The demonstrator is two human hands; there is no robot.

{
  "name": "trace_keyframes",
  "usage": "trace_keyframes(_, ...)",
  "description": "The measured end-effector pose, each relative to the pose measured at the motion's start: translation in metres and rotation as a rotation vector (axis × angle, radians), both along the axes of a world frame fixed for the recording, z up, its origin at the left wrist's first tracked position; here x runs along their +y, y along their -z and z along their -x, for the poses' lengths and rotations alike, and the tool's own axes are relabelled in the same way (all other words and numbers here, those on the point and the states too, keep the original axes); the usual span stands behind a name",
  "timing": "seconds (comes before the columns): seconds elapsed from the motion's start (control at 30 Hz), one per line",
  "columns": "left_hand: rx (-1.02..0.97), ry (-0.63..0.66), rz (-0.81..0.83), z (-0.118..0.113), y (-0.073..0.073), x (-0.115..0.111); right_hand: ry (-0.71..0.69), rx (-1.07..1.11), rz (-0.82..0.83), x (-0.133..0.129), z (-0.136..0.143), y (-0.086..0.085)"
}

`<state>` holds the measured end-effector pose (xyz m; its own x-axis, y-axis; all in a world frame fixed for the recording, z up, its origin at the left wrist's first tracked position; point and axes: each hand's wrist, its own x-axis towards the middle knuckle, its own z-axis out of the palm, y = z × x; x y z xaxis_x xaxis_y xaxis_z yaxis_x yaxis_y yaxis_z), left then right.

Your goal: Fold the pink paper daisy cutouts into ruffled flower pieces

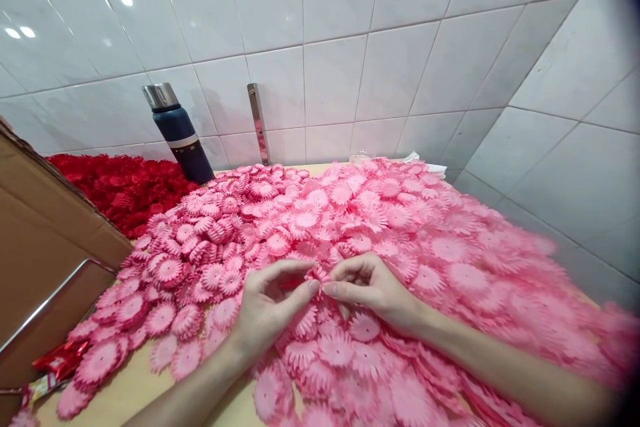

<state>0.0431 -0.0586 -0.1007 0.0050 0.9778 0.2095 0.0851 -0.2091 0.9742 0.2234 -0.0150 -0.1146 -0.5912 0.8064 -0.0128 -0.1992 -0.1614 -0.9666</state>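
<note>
Between both hands, over the middle of the heap, is a small pink fabric flower piece (318,273) with fringed edges. My left hand (275,297) pinches its left side between thumb and fingers. From the right, my right hand (367,287) grips the same piece with thumb and forefinger. Fingers cover much of it, so its exact shape is hard to make out. Pink fringed petal discs (360,353), many with a small dark hole at the centre, lie beneath and around both hands.
A dark blue bottle (185,140) stands against the tiled wall (335,80). Red fringed pieces (125,187) are heaped at the back left, beside a cardboard box (55,227). A red wrapper (60,357) lies at the lower left. A metal strip (258,123) is upright at the wall.
</note>
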Motion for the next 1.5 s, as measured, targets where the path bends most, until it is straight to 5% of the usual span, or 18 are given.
trace_keyframes(0.47, 0.166, 0.1, -0.137, 0.0047, -0.0022, -0.0017, -0.016, -0.006, 0.021, -0.0004, -0.0009, 0.0014)
trace_keyframes(1.5, 0.179, 0.074, -0.075, 0.0026, -0.0019, -0.0008, -0.05, -0.022, -0.025, -0.002, 0.0011, 0.0016)
